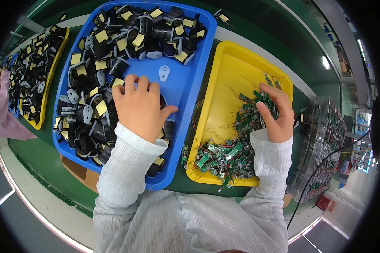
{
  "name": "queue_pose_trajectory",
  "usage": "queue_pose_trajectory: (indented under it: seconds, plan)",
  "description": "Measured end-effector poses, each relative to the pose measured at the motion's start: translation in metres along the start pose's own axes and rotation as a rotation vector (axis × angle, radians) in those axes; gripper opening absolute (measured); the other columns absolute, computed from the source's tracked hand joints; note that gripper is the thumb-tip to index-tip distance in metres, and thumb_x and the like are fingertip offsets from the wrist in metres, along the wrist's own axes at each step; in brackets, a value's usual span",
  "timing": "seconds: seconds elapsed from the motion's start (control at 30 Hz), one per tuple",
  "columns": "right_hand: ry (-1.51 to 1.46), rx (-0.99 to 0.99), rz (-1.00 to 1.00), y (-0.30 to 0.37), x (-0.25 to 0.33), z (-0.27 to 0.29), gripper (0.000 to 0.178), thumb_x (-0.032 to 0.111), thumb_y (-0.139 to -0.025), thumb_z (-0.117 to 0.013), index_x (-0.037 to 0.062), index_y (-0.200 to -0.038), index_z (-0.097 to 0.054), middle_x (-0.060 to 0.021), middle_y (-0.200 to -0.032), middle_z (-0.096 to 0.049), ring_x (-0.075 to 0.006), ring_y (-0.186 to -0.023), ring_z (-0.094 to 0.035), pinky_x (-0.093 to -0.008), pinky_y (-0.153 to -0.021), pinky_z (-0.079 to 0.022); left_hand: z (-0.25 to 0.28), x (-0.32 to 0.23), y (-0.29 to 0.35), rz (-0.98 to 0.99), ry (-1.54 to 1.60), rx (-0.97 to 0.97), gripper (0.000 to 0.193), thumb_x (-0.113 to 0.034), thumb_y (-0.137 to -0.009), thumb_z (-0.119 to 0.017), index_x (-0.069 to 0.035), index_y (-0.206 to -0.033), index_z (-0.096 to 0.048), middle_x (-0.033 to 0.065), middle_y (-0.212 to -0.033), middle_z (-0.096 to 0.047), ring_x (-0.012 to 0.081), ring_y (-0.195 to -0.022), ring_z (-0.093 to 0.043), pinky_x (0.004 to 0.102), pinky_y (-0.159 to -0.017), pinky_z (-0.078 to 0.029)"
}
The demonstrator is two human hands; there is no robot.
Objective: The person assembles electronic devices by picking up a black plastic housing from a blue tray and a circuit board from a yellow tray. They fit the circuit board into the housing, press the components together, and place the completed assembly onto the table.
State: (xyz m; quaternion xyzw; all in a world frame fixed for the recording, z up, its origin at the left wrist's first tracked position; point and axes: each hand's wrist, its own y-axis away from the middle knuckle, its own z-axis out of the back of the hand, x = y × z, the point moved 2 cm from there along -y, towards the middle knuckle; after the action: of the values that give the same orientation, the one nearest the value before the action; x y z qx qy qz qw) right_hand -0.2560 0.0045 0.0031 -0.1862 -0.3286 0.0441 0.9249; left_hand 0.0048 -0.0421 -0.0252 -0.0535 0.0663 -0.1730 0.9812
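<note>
My left hand (140,109) is palm down over the blue tray (190,84), fingers bent toward the black plastic housings (114,67) and the thumb spread to the right. Its palm side is hidden; a dark housing shows beside it. The housings carry pale yellow pads and grey oval end pieces. My right hand (278,113) hangs over the yellow tray (215,97), thumb and forefinger apart with no object visible between them; its other fingers are hidden. Around and below it lie small green circuit boards (223,158) with thin wires.
A loose grey oval plate (164,73) lies in the blue tray. To the left, another yellow tray (57,69) holds more housings, near another person's pink sleeve (8,109). Stacked clear plastic trays (321,147) stand at the right, with a black cable (325,162) crossing them.
</note>
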Motion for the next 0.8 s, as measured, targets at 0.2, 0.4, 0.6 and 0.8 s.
queue_pose_trajectory:
  seconds: [0.2,0.4,0.6,0.8]
  plan:
    - [0.177,0.06,-0.042,-0.001,-0.003,0.007,0.023,0.007,-0.071,-0.065,0.0039,-0.093,-0.063,-0.0111,-0.093,-0.063,-0.0295,-0.09,-0.055,-0.0351,-0.082,-0.042,-0.001,0.004,0.001,-0.004,0.018,-0.117,0.018,-0.016,-0.068,-0.066,-0.004,-0.08,-0.06,0.0066,-0.096,-0.057,0.0262,-0.099,-0.047,0.0432,-0.085,-0.034]
    - [0.373,0.139,0.055,0.001,-0.023,-0.006,0.023,-0.003,-0.06,-0.068,0.0055,-0.081,-0.065,-0.0083,-0.079,-0.056,-0.0293,-0.081,-0.05,-0.0369,-0.07,-0.043,0.016,-0.003,-0.001,0.025,0.644,-0.108,0.014,-0.006,-0.081,-0.056,-0.001,-0.094,-0.052,0.0113,-0.099,-0.056,0.026,-0.093,-0.052,0.0314,-0.078,-0.041]
    - [0.377,0.226,0.062,-0.001,-0.019,-0.02,0.022,0.0,-0.059,-0.071,0.005,-0.079,-0.065,-0.0088,-0.077,-0.055,-0.0286,-0.08,-0.05,-0.0372,-0.07,-0.043,0.009,-0.009,0.006,0.162,1.394,0.065,0.019,-0.014,-0.092,-0.046,0.001,-0.101,-0.051,0.0068,-0.089,-0.057,0.0119,-0.082,-0.051,0.0237,-0.075,-0.041]
    - [0.423,0.375,0.064,-0.004,-0.034,-0.037,0.03,0.005,-0.06,-0.073,0.0038,-0.087,-0.061,-0.0079,-0.078,-0.055,-0.0296,-0.078,-0.052,-0.0376,-0.069,-0.044,0.007,-0.018,0.011,0.16,1.67,0.252,0.019,-0.016,-0.09,-0.052,-0.001,-0.102,-0.051,0.0008,-0.09,-0.055,0.0063,-0.083,-0.048,0.0199,-0.076,-0.04]
